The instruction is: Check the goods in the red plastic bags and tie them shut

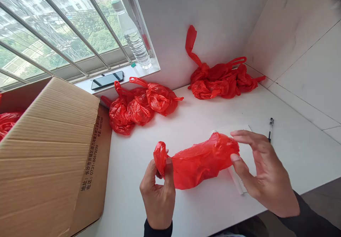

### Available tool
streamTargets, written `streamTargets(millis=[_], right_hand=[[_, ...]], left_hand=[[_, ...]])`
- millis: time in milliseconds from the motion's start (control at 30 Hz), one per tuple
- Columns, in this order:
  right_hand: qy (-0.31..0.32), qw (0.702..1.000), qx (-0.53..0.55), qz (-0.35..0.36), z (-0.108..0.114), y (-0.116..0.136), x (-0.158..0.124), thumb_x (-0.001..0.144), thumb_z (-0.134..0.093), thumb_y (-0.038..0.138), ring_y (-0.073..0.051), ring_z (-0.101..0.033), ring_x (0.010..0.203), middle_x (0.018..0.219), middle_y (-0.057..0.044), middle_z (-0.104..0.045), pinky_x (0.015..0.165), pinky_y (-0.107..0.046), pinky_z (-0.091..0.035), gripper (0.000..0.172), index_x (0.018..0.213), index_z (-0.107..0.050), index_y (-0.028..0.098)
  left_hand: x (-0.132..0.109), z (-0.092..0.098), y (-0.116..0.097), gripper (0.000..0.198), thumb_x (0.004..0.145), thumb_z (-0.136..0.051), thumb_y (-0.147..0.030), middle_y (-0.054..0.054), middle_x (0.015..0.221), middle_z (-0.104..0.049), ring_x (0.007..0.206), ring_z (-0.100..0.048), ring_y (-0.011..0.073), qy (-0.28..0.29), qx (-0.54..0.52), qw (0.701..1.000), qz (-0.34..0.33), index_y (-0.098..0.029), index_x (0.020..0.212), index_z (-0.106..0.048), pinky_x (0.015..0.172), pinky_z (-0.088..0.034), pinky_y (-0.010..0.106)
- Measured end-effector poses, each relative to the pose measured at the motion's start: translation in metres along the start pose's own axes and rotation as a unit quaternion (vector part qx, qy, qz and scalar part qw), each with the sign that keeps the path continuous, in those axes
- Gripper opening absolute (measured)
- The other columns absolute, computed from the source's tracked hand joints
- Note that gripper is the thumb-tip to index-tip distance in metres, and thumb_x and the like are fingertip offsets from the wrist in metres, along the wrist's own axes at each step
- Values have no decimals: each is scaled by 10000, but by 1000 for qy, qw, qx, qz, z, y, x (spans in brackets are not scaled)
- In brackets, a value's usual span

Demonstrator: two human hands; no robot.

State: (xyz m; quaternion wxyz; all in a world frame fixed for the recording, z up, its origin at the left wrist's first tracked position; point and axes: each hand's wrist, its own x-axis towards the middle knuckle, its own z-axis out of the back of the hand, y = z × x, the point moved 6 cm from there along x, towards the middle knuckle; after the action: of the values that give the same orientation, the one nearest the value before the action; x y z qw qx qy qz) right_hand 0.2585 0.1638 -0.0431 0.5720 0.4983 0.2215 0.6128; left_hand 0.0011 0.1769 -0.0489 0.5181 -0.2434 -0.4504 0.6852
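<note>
A thin red plastic bag (199, 162) stretches sideways between my hands, above the white table. My left hand (158, 191) is closed, pinching the bag's looped handle at its left end. At the other end my right hand (262, 166) has its fingers spread around the bag's crumpled edge, with thumb and fingertips close to the plastic; whether they touch it is hard to tell. Behind the bag lies a white notebook or paper (243, 127), partly covered by the bag and my right hand.
Bundled red bags (140, 105) sit below the sill, and more (221, 81) lie against the wall. An open cardboard box (53, 152) stands left. The sill holds a phone (107, 80) and water bottle (133, 34). A pen (271, 128) lies right on the table (125, 208).
</note>
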Motion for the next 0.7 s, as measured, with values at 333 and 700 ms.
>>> streamTargets(millis=[333, 700], right_hand=[[298, 907, -243, 168, -69, 29, 6, 1028, -359, 188, -239, -623, 790, 856, -55, -657, 717, -418, -508, 252, 954, -600, 187], [467, 802, -366, 66, -75, -2, -28, 815, -489, -17, -221, -615, 491, 670, 3, -652, 437, -331, -229, 468, 1235, -583, 165]], left_hand=[[-7, -2, -5, 254, 837, -728, -423, 2, 813, -626, 789, -576, 172, 34, -43, 994, 92, -219, 759, -599, 687, -452, 259], [-14, 5, 10, 435, 835, -725, -421, 70, 1133, -678, 1021, -681, 241, 117, -111, 980, 118, -271, 1220, -592, 845, -557, 327]])
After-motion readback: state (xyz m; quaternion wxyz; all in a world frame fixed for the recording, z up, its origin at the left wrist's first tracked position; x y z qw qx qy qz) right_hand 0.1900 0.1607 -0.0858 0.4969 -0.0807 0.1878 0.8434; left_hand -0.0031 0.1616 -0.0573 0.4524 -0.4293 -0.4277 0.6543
